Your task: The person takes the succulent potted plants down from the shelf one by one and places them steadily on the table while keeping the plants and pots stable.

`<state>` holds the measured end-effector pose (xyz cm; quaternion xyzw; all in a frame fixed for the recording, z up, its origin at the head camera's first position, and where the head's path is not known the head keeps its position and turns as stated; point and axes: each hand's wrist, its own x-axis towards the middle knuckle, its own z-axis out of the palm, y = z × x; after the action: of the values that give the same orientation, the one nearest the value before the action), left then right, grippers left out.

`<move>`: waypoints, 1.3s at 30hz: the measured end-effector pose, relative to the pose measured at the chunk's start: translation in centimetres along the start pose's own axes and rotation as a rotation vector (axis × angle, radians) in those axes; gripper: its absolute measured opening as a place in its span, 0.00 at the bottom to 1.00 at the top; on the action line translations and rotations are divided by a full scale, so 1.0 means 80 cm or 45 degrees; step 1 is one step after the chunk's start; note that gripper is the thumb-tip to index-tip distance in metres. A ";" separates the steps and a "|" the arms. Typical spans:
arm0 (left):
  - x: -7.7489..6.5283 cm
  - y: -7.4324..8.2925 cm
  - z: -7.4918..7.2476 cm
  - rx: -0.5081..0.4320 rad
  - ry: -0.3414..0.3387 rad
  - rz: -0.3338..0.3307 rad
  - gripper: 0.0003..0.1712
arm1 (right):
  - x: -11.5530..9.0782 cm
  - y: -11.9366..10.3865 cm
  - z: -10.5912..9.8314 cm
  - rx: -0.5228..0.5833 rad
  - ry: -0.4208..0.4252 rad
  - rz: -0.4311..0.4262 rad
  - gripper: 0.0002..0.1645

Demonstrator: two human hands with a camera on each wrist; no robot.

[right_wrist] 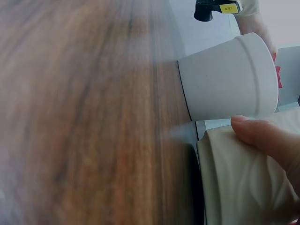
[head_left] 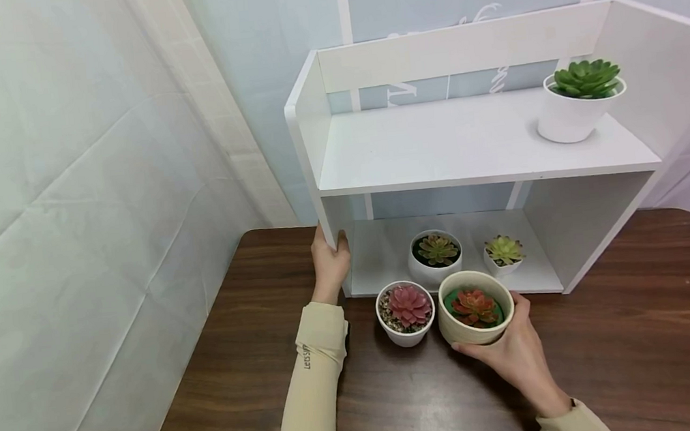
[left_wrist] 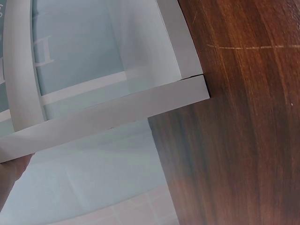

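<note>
The right hand [head_left: 511,350] curls round the cream pot [head_left: 474,335], just in front of the white shelf's [head_left: 466,47] lower edge and beside the pink succulent's pot [head_left: 406,339]. The left hand [head_left: 331,266] grips the side panel's [head_left: 315,115] edge. Wooden tabletop [head_left: 649,312] stretches rightward; above, a wide span separates panel and green succulent [head_left: 586,79].

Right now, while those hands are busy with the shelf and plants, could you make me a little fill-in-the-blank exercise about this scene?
1. In the head view, the left hand grips the white shelf unit at its ____ end.
2. The right hand holds the cream pot, and the neighbouring pot with the pink succulent is coloured ____.
3. On the lower level stand ____ potted plants.
4. The green succulent sits in its pot on the ____ level.

Missing words: left; white; two; upper.
</note>
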<state>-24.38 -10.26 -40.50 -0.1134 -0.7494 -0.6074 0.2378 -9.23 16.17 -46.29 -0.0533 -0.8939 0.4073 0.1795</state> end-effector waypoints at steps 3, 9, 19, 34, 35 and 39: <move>-0.001 0.008 -0.001 0.009 0.002 0.004 0.25 | 0.000 0.000 -0.002 0.001 -0.009 -0.009 0.70; 0.001 0.001 -0.002 0.037 0.019 0.015 0.24 | 0.000 0.000 -0.004 -0.011 -0.025 -0.048 0.69; -0.002 0.002 -0.002 0.040 0.006 -0.018 0.25 | -0.002 -0.001 -0.009 -0.020 -0.075 -0.088 0.67; -0.003 0.004 -0.001 0.045 0.008 -0.050 0.25 | -0.003 -0.008 -0.024 -0.022 -0.096 -0.189 0.69; -0.003 0.004 -0.001 0.045 0.007 -0.053 0.26 | -0.003 -0.010 -0.026 -0.018 -0.093 -0.199 0.69; -0.003 0.004 -0.001 0.047 0.004 -0.052 0.26 | -0.001 -0.015 -0.033 -0.027 -0.089 -0.229 0.71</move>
<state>-24.02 -10.26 -40.31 -0.0927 -0.7623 -0.5983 0.2287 -8.14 17.21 -43.82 0.0398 -0.9050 0.3818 0.1833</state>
